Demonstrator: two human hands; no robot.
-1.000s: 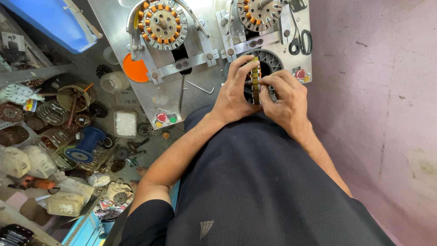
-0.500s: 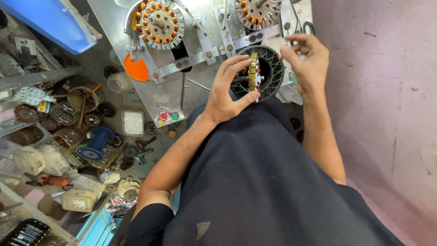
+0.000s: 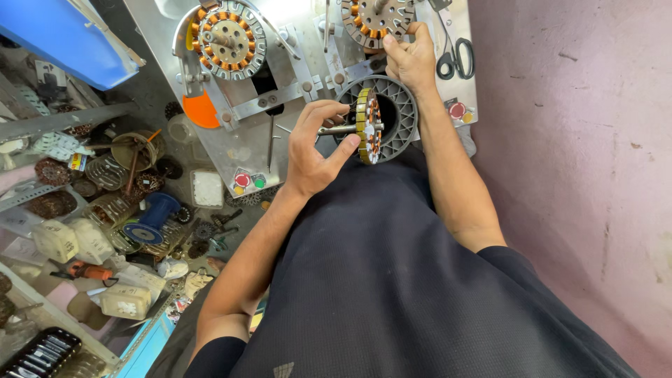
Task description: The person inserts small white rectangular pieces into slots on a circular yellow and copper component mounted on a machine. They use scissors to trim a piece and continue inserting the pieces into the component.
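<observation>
Left hand (image 3: pixel 316 143) grips the wound stator (image 3: pixel 367 125) by its shaft, below the right hand (image 3: pixel 411 59) gripping the mounted stator (image 3: pixel 376 17) at the machine plate's (image 3: pixel 308 42) right edge

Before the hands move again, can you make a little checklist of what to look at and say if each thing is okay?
1. Left hand grips the stator by its shaft: ok.
2. Stator held on edge, coils showing: ok.
3. Right hand is up at the machine's right stator, off the held one: ok.
4. What the right fingers are pinching: cannot tell.
5. Grey ribbed housing sits behind the held stator: ok.
6. Scissors lie on the plate, apart from both hands: ok.
</observation>
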